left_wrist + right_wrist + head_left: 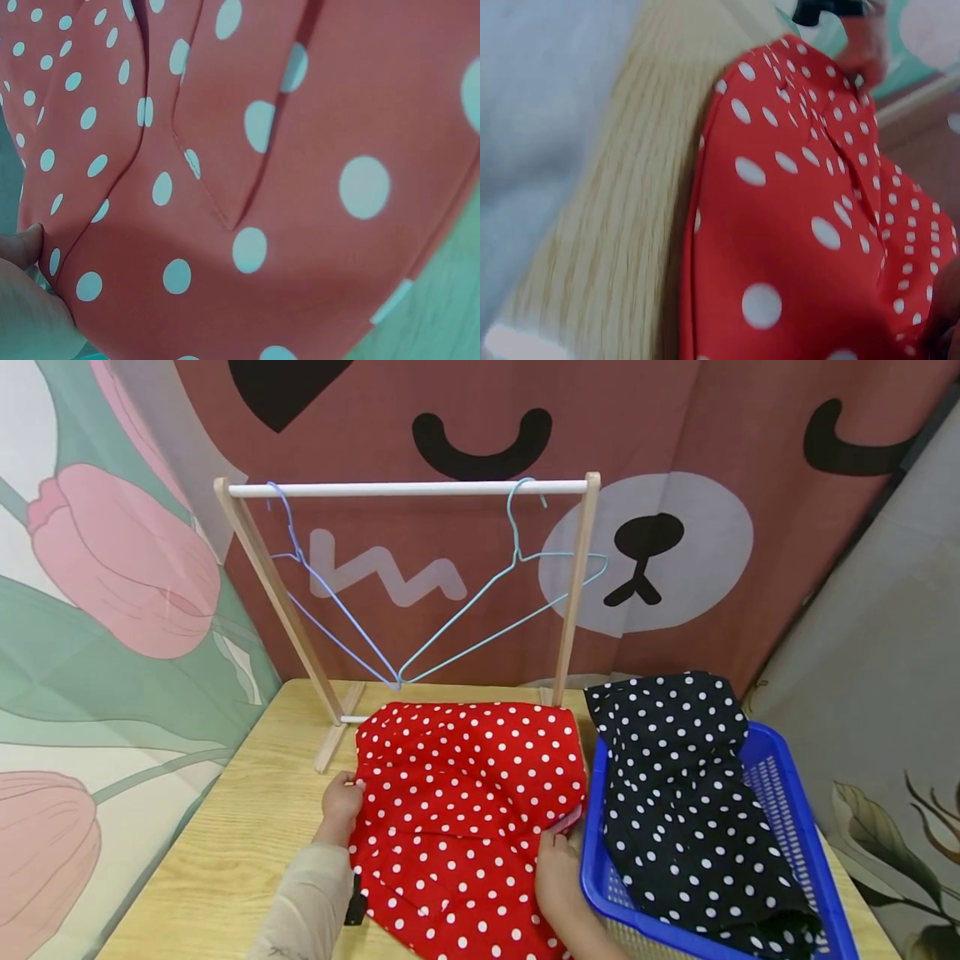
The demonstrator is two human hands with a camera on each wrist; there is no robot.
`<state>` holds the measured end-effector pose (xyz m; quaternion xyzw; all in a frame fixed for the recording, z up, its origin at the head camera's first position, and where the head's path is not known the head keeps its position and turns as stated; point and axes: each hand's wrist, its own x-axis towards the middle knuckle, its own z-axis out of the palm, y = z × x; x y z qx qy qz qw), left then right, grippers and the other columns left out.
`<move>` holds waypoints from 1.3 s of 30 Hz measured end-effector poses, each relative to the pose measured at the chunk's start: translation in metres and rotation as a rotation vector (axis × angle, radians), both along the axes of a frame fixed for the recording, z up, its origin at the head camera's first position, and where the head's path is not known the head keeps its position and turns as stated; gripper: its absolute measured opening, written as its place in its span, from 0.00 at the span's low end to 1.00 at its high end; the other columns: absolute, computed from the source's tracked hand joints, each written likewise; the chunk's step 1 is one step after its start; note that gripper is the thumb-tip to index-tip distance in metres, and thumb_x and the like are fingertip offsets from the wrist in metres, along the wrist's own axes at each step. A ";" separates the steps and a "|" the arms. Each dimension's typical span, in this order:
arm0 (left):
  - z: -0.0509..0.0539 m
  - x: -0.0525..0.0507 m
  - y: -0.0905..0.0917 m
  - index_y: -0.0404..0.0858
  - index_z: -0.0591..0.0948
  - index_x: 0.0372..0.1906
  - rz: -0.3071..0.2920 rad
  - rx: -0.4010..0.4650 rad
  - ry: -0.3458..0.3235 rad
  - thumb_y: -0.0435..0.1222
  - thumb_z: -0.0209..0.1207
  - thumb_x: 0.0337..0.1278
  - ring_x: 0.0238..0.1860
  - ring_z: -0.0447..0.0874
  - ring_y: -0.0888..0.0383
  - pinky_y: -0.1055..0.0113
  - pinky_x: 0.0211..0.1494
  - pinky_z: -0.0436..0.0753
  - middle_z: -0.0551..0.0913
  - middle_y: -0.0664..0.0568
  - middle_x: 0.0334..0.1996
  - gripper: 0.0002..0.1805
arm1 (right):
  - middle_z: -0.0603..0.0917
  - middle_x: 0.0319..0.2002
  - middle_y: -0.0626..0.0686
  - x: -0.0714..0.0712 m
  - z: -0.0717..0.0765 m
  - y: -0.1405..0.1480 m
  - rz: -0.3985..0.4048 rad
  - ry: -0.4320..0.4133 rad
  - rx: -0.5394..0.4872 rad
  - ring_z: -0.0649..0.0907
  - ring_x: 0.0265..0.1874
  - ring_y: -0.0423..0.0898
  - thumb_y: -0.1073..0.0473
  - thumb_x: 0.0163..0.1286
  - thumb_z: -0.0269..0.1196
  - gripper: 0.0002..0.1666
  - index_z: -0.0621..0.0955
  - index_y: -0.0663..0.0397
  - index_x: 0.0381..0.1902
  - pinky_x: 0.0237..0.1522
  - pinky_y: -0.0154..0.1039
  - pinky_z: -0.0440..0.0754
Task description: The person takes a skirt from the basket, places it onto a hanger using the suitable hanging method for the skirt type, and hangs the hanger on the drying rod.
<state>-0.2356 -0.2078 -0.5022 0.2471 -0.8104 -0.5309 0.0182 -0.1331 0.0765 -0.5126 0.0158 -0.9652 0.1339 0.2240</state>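
A red garment with white polka dots (465, 827) lies spread on the wooden table in the head view. Its left edge is pinched between the thumb and fingers of my left hand (342, 810); in the left wrist view the thumb of that hand (30, 300) presses on the cloth. On the opposite edge, my right hand (558, 877) grips the fabric, where a pinkish strip (567, 820) shows. Creases run across the garment (780, 202) in the right wrist view, and only a dark bit of the right hand shows there.
Behind the garment stands a wooden rack (577, 593) with a white bar (405, 489). A blue hanger (337, 597) and a teal hanger (468, 602) hang from it. At the right, a blue basket (783, 768) holds a black polka-dot garment (682, 793). Printed curtains (495, 635) enclose the table (225, 827).
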 end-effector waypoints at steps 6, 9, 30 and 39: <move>-0.002 -0.008 -0.005 0.28 0.70 0.39 -0.011 -0.006 0.011 0.27 0.44 0.54 0.29 0.72 0.48 0.67 0.27 0.70 0.71 0.36 0.33 0.08 | 0.72 0.21 0.62 -0.006 -0.011 0.008 -0.022 0.006 -0.126 0.74 0.26 0.58 0.76 0.35 0.66 0.20 0.69 0.66 0.27 0.30 0.48 0.71; -0.005 -0.013 -0.007 0.28 0.70 0.39 -0.028 -0.012 0.013 0.27 0.44 0.55 0.29 0.72 0.48 0.64 0.28 0.72 0.71 0.36 0.33 0.08 | 0.73 0.22 0.63 -0.007 -0.010 0.012 -0.069 -0.064 -0.176 0.75 0.25 0.58 0.75 0.43 0.63 0.18 0.67 0.68 0.31 0.27 0.48 0.74; -0.002 -0.048 -0.020 0.22 0.61 0.48 -0.241 -0.115 -0.048 0.33 0.40 0.55 0.40 0.69 0.39 0.52 0.42 0.71 0.68 0.30 0.41 0.19 | 0.58 0.51 0.69 -0.015 -0.018 0.009 -0.160 -0.324 -0.276 0.61 0.50 0.62 0.72 0.45 0.63 0.42 0.57 0.71 0.57 0.47 0.56 0.67; 0.029 -0.066 -0.014 0.23 0.61 0.52 -0.224 -0.074 0.030 0.34 0.41 0.55 0.46 0.66 0.39 0.50 0.49 0.67 0.66 0.30 0.47 0.22 | 0.69 0.49 0.64 -0.017 -0.016 -0.027 0.125 -0.370 -0.084 0.65 0.50 0.59 0.61 0.46 0.66 0.31 0.71 0.66 0.49 0.51 0.55 0.59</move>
